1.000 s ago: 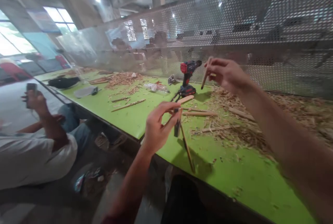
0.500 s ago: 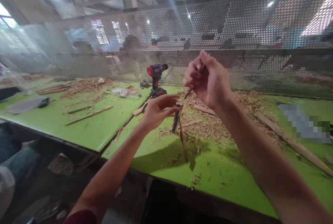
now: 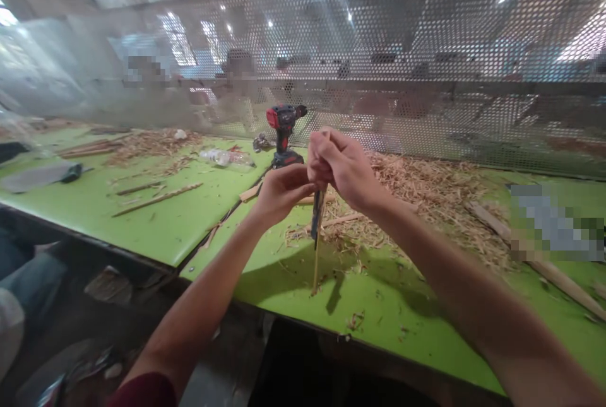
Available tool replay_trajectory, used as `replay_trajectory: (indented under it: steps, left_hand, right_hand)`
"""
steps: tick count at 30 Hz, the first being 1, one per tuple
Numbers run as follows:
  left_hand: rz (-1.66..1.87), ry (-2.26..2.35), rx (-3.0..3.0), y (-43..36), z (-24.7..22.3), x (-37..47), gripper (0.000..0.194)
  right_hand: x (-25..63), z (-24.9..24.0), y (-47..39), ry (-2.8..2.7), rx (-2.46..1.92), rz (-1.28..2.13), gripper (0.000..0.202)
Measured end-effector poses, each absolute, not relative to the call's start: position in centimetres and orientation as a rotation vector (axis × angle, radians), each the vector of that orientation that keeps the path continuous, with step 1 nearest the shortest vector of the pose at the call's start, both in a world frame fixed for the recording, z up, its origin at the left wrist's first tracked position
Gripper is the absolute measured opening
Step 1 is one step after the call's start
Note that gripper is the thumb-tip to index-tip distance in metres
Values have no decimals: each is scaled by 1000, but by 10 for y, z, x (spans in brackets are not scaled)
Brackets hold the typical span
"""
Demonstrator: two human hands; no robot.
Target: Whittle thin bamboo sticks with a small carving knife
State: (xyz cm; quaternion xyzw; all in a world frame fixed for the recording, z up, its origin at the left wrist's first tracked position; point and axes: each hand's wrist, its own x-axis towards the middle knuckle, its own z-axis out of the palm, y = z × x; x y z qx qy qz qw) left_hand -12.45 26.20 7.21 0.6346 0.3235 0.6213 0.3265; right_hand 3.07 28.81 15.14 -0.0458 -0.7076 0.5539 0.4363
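Note:
My left hand is closed, with thumb and fingers pinching the top of a narrow dark strip-like piece. Alongside it a thin wooden stick points downward, its lower end close to the green tabletop. My right hand is a fist directly above and against the left fingertips. It grips a thin brown stick, now almost wholly hidden by the fingers. The upper ends of the pieces are covered by both hands, so how they meet cannot be seen.
A red and black cordless drill stands behind my hands. Wood shavings lie right of them, with a long wooden strip. Leftward are a clear plastic bottle and sticks. A perforated metal screen backs the green table.
My right hand has come down and left onto the left fingertips, bringing its brown stick along. The pieces under my left hand now hang more upright. The view has shifted slightly.

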Motion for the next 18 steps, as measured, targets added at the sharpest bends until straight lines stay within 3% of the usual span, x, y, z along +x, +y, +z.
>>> replay_trajectory:
  steps: [18]
  left_hand:
    - [1605, 822, 1637, 263, 69, -122, 35]
  right_hand:
    - [38, 169, 292, -1542, -260, 1237, 55]
